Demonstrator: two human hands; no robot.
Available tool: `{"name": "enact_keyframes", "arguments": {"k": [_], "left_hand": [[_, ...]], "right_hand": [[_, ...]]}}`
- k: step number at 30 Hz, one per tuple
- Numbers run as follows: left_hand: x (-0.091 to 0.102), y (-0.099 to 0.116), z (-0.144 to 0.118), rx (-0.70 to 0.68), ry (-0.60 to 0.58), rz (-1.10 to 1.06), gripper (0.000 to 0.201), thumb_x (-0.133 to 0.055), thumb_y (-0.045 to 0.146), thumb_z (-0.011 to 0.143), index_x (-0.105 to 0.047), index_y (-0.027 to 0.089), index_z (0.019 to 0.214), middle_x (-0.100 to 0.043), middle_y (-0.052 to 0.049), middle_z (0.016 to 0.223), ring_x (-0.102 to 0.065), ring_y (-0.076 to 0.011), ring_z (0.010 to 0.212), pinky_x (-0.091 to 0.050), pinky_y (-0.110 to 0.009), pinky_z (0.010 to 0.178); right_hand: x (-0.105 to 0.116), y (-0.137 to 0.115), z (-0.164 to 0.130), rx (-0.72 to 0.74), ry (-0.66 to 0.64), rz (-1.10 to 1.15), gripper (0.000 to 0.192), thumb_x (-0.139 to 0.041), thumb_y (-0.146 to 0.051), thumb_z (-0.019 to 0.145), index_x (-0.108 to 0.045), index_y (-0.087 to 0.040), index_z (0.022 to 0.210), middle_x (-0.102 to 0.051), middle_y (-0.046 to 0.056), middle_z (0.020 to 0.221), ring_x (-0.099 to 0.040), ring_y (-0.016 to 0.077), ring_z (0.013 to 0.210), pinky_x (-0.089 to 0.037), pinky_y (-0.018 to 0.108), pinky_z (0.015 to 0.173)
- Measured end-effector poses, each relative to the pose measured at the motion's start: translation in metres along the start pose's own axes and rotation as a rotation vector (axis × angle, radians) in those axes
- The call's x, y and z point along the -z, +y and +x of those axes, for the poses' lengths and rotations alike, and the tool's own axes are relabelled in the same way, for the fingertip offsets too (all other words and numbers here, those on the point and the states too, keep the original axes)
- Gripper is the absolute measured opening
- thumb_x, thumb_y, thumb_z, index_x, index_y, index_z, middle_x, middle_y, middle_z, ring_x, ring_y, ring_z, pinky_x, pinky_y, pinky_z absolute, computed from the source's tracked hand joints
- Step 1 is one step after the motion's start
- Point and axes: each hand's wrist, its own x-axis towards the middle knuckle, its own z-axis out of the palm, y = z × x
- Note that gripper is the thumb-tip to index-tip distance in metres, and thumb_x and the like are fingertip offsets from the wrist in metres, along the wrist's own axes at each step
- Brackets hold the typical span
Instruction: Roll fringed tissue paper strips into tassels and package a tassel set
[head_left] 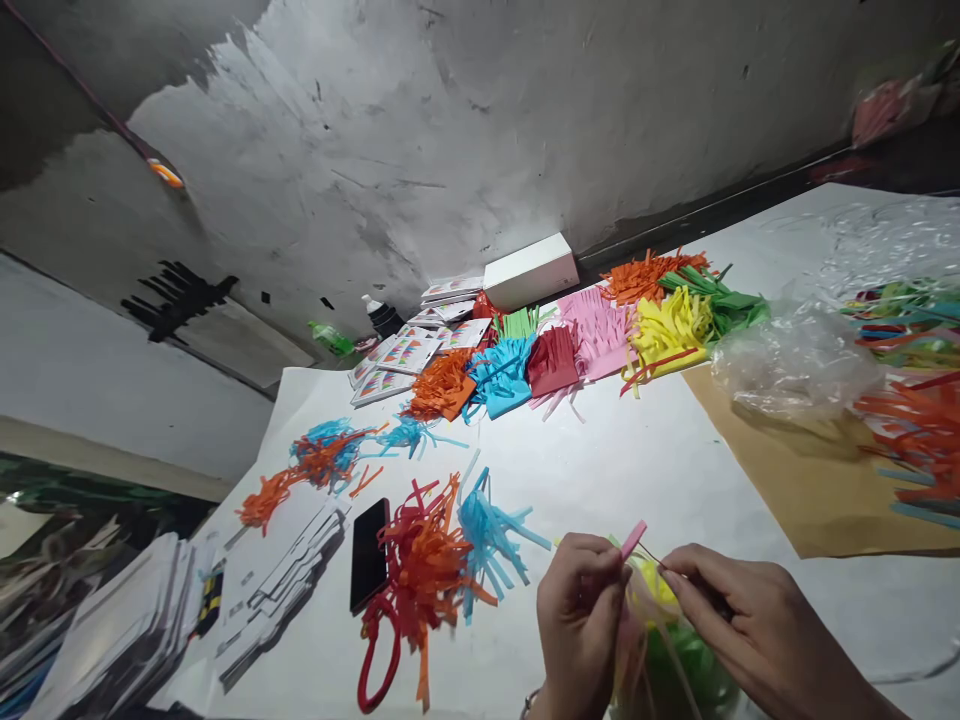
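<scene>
white paper-covered table [660,480] under a rough grey wall | thin pink paper strip [634,539] pinched by left hand [577,610] | right hand [750,625] fingertips pressed on yellow-green strip bundle [656,600] | strips best kept taut, gripped near the tips

White worktop [637,470]: fringed paper bundles [592,335], phone [369,555], brown sheet [817,490], white box [531,270], card stacks [277,590]

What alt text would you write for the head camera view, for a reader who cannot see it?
Two bare hands, left hand and right hand, pinch a bundle of pink, yellow and green paper strips over a white table. Behind lie colourful cut-paper piles, a black phone, red-handled scissors and a white box.
</scene>
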Motion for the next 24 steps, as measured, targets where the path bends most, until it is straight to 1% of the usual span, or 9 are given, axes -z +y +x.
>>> {"name": "enact_keyframes", "arguments": {"k": [4,6,8,10,12,15,20,22,24], "left_hand": [[0.003,-0.001,0.0,-0.347,-0.079,0.276,0.028,-0.063,-0.002,0.087,-0.07,0.022,0.101,-0.069,-0.004,0.086,-0.061,-0.0169,0.078,-0.051,-0.027,0.066],[0.004,-0.003,-0.001,-0.435,-0.111,0.367,0.035,-0.064,-0.006,0.085,-0.069,0.022,0.105,-0.071,-0.005,0.088,-0.061,-0.0182,0.079,-0.051,-0.03,0.069],[0.004,-0.005,-0.003,-0.459,-0.129,0.402,0.036,-0.065,-0.006,0.084,-0.068,0.022,0.107,-0.071,-0.006,0.089,-0.061,-0.0192,0.08,-0.052,-0.031,0.069],[0.004,-0.007,-0.004,-0.474,-0.132,0.402,0.036,-0.065,-0.004,0.086,-0.068,0.022,0.109,-0.072,-0.006,0.09,-0.062,-0.0198,0.081,-0.054,-0.032,0.069],[0.004,-0.008,-0.004,-0.504,-0.142,0.392,0.033,-0.064,-0.002,0.088,-0.067,0.022,0.111,-0.072,-0.007,0.09,-0.062,-0.0199,0.081,-0.055,-0.032,0.068],[0.002,-0.008,-0.003,-0.544,-0.151,0.391,0.023,-0.062,0.004,0.092,-0.068,0.02,0.108,-0.072,-0.007,0.088,-0.064,-0.0195,0.079,-0.056,-0.032,0.067],[0.0,-0.011,-0.002,-0.582,-0.141,0.363,0.011,-0.061,0.009,0.096,-0.068,0.017,0.102,-0.073,-0.008,0.087,-0.065,-0.0182,0.081,-0.057,-0.032,0.071],[0.002,-0.015,-0.003,-0.593,-0.151,0.366,0.011,-0.061,0.01,0.097,-0.068,0.016,0.102,-0.074,-0.009,0.088,-0.065,-0.0186,0.083,-0.057,-0.033,0.074],[0.003,-0.023,-0.007,-0.601,-0.153,0.385,0.012,-0.061,0.009,0.096,-0.068,0.016,0.102,-0.075,-0.009,0.087,-0.064,-0.0187,0.083,-0.056,-0.033,0.076]], "right_hand": [[0.004,-0.001,0.003,-0.136,-0.074,0.08,0.035,-0.048,-0.043,0.099,-0.065,-0.024,0.076,-0.063,-0.002,0.062,-0.059,0.0153,0.057,-0.04,0.024,0.052],[0.005,0.0,0.004,-0.219,-0.07,0.194,0.036,-0.051,-0.05,0.097,-0.068,-0.023,0.081,-0.063,-0.001,0.064,-0.058,0.0153,0.058,-0.039,0.024,0.051],[0.004,0.002,0.005,-0.308,-0.075,0.353,0.038,-0.054,-0.057,0.095,-0.069,-0.022,0.099,-0.063,-0.003,0.064,-0.057,0.0135,0.052,-0.04,0.024,0.051],[0.001,0.005,0.006,-0.378,-0.12,0.55,0.047,-0.059,-0.06,0.092,-0.063,-0.021,0.118,-0.063,-0.005,0.064,-0.056,0.0117,0.045,-0.042,0.023,0.049],[-0.002,0.008,0.007,-0.421,-0.188,0.733,0.057,-0.064,-0.062,0.089,-0.058,-0.019,0.127,-0.065,-0.005,0.064,-0.058,0.0114,0.042,-0.043,0.023,0.047],[-0.005,0.012,0.008,-0.456,-0.247,0.822,0.063,-0.07,-0.064,0.084,-0.059,-0.016,0.123,-0.066,-0.003,0.061,-0.059,0.0115,0.04,-0.041,0.021,0.044],[-0.007,0.02,0.009,-0.484,-0.292,0.811,0.055,-0.071,-0.064,0.083,-0.063,-0.017,0.11,-0.066,-0.002,0.058,-0.056,0.0107,0.037,-0.036,0.02,0.041],[-0.008,0.023,0.008,-0.47,-0.274,0.767,0.049,-0.067,-0.065,0.086,-0.065,-0.019,0.103,-0.064,-0.003,0.058,-0.054,0.0101,0.037,-0.038,0.021,0.041],[-0.007,0.026,0.009,-0.395,-0.199,0.613,0.043,-0.064,-0.063,0.089,-0.068,-0.02,0.092,-0.064,-0.001,0.064,-0.059,0.0126,0.048,-0.046,0.023,0.05]]}}
